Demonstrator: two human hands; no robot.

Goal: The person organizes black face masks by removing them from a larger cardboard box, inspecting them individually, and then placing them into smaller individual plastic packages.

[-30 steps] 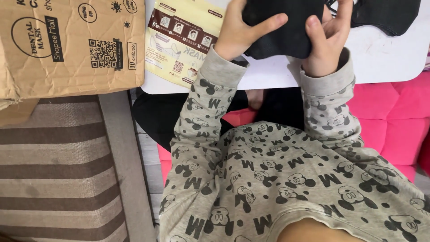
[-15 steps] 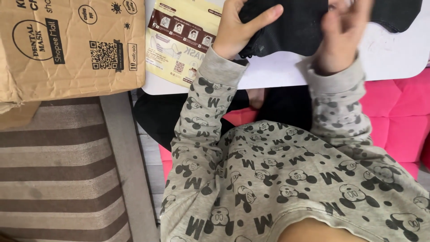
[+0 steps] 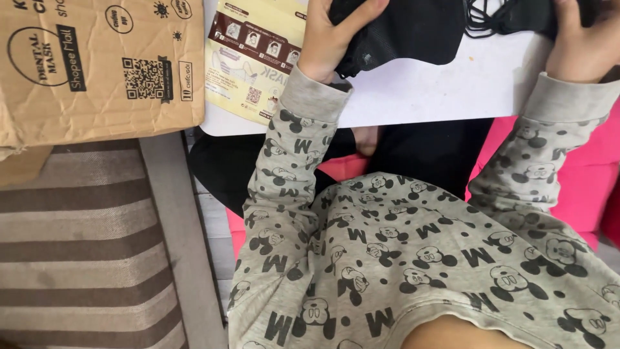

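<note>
Head view: black mask is gripped by left hand at upper centre, while right hand, shifted toward upper right since before, is closed on black straps, spreading it.

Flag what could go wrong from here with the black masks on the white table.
1. Black straps lie bunched between the hands; they could tangle or snag as the right hand pulls its mask away.
2. The left hand pinches its mask near the table edge; a loose grip may drop it into the lap.
3. The yellow packet overhangs the table edge and could get knocked off.
</note>
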